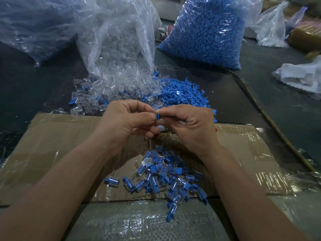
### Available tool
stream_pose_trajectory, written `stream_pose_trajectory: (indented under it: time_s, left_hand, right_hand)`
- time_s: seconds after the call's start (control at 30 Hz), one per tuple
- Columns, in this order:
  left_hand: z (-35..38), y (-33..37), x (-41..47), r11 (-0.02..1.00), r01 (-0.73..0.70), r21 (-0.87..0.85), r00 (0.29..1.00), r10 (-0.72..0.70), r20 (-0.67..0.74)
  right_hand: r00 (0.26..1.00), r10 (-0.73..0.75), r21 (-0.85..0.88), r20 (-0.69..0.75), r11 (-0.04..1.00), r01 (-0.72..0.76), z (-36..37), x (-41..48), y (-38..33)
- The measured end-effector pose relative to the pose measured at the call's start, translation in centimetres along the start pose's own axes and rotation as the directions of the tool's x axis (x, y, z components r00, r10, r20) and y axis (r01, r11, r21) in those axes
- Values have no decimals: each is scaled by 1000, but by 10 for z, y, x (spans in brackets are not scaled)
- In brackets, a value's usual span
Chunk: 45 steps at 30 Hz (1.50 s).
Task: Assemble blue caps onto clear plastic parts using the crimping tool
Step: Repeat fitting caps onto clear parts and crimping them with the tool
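Pinching 1 small blue plastic cap (158, 117) between their meeting fingertips, the left hand (125, 119) and right hand (189, 126) are held together, probably so it can be seated; any clear part there is hidden. Loose clear plastic parts (97, 100) are kept just beyond the left hand, loose blue caps (182, 94) beyond the right. Finished blue-and-clear pieces (161, 174) are heaped below the wrists on flattened brown cardboard (60, 145), with bare room outside the left forearm.
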<state>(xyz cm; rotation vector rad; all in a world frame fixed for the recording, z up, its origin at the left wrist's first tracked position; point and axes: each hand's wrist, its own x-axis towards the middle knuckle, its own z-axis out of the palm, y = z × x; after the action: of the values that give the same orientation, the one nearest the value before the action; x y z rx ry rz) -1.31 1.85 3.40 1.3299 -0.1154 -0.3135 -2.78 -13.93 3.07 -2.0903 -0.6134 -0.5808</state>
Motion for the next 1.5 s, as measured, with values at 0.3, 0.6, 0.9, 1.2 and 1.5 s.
stream_pose_trajectory:
  time_s: [0.3,0.6,0.9,1.2,1.5]
  left_hand:
    - [-2,-1,2,1000,-7,-21,998,6,-55]
    - [-4,1,3,998,-31,-51,996,27,-83]
    - [-4,1,3,998,-28,-63,997,23,-78]
    - [-6,-1,6,992,-39,-119,996,29,-84]
    - [-10,-6,11,988,-102,-118,986,85,-141]
  right_hand:
    - [923,359,-20,135,933,-360,-20,5,4]
    - [573,644,-445,507,765,-466,-53,8,17]
    - [617,641,-609,457,731,-308,-41,8,10]
    - [742,574,-751,346,644,-149,-23,8,10]
    - [834,513,-645,205,711,-279,-34,8,14]
